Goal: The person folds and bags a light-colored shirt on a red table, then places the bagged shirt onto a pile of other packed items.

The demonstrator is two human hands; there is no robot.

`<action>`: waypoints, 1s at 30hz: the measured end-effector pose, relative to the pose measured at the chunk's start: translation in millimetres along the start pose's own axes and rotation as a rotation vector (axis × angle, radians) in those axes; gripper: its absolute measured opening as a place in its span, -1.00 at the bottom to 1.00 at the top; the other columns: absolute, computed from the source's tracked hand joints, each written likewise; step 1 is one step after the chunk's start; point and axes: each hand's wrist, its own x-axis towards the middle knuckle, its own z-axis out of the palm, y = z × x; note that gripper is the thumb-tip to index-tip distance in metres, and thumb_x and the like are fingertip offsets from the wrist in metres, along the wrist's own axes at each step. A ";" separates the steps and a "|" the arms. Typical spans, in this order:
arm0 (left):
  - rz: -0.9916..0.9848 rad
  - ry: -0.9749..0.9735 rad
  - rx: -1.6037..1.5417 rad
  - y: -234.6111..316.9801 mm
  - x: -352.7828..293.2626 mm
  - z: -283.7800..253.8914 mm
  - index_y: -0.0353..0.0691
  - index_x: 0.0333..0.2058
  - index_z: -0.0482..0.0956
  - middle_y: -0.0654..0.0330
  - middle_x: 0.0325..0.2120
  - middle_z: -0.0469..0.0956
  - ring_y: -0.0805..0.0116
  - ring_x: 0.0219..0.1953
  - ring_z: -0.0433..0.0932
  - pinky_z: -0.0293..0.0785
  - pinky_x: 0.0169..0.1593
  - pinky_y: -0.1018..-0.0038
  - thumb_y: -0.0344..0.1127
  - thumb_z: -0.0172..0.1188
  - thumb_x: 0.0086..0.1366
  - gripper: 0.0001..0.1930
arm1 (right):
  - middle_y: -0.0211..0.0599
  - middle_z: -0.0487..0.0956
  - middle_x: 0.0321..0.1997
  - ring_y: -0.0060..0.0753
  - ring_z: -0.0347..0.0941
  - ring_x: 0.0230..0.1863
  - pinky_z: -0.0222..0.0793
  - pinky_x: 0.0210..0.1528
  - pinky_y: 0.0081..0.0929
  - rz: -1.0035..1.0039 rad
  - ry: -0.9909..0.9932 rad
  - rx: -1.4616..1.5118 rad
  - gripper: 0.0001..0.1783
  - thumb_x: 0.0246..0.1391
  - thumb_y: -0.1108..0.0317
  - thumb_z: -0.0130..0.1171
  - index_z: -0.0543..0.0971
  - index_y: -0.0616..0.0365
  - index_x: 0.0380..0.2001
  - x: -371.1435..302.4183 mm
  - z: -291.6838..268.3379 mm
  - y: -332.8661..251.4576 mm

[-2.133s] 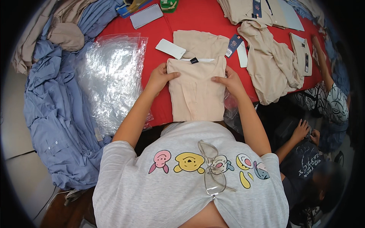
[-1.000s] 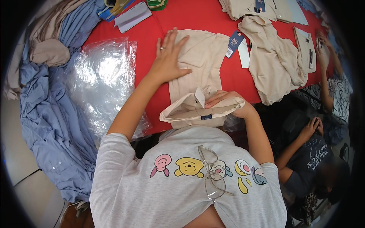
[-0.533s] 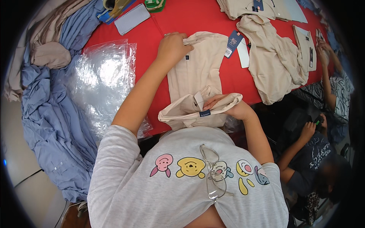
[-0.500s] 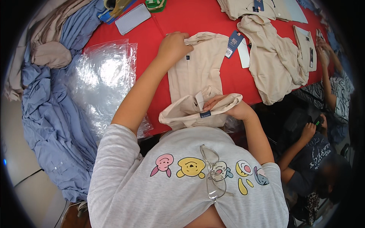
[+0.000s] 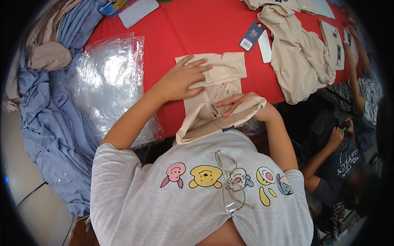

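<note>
The left grip (image 5: 179, 83), spread and unclosed, lay on the beige garment (image 5: 225, 67) directly below it, apparently to steady it against the table (image 5: 197, 33), while the right grip (image 5: 239, 103), its closure indeterminable, seemingly supported the garment's raised near end.

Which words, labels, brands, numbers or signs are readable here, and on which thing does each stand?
Navy hang tag: pale lettering, not copied out; its white sticker is too small.
Navy neck label on the beige garment: too small to read.
Co-worker's dark T-shirt: white lettering, not copied out.
</note>
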 end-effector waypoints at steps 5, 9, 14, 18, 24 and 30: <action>-0.429 0.186 -0.032 -5.1 21.7 -8.6 -0.14 0.18 0.61 0.14 0.13 0.65 0.10 0.29 0.54 0.20 0.48 0.00 -0.14 0.38 0.33 -0.52 | -0.11 0.73 0.21 -0.19 0.70 0.15 0.57 0.27 -0.32 -0.026 0.000 0.002 -0.74 0.18 0.42 0.34 0.84 0.17 -0.10 -2.0 4.1 2.5; -0.604 -0.112 0.000 -11.3 25.5 -30.8 -0.11 0.20 0.59 0.15 0.06 0.65 0.14 0.24 0.56 0.23 0.44 0.00 -0.17 0.36 0.34 -0.52 | -0.11 0.74 0.19 -0.22 0.69 0.17 0.56 0.29 -0.31 0.002 0.019 0.029 -0.71 0.16 0.44 0.37 0.82 0.17 -0.05 -3.4 4.7 4.5; -0.386 0.078 0.270 -12.1 25.7 -16.7 -0.04 0.29 0.54 0.18 0.29 0.51 0.14 0.42 0.38 0.14 0.53 -0.03 -0.12 0.35 0.34 -0.45 | -0.08 0.76 0.12 -0.18 0.65 0.19 0.53 0.29 -0.27 0.028 0.096 0.032 -0.65 0.15 0.32 0.39 0.81 0.17 0.00 -6.0 9.7 5.4; -0.002 0.087 0.219 5.7 51.2 44.0 0.04 0.41 0.44 0.22 0.53 0.23 0.11 0.59 0.12 -0.02 0.61 -0.04 -0.01 0.20 0.47 -0.41 | -0.20 0.77 0.09 -0.31 0.64 0.13 0.51 0.24 -0.40 0.061 0.091 -0.043 -0.62 0.14 0.44 0.39 0.78 0.22 0.04 -3.7 4.7 6.5; 0.048 0.068 0.095 -8.0 53.5 54.0 0.04 0.39 0.51 0.14 0.51 0.29 0.09 0.58 0.17 0.07 0.60 0.09 0.13 0.08 0.54 -0.43 | -0.35 0.77 0.04 -0.52 0.63 0.06 0.53 0.16 -0.50 0.134 0.191 0.027 -0.59 0.07 0.54 0.43 0.77 0.24 0.04 -5.6 8.0 10.4; -0.873 -0.271 -0.875 -6.9 5.7 -19.2 -0.21 0.25 0.63 0.03 0.06 0.71 0.24 0.04 0.70 0.61 0.13 0.38 0.31 0.13 0.48 -0.30 | -0.35 0.77 0.02 -0.55 0.63 0.03 0.53 0.16 -0.48 0.192 0.271 0.071 -0.57 0.05 0.56 0.50 0.75 0.25 0.04 -13.1 8.1 25.0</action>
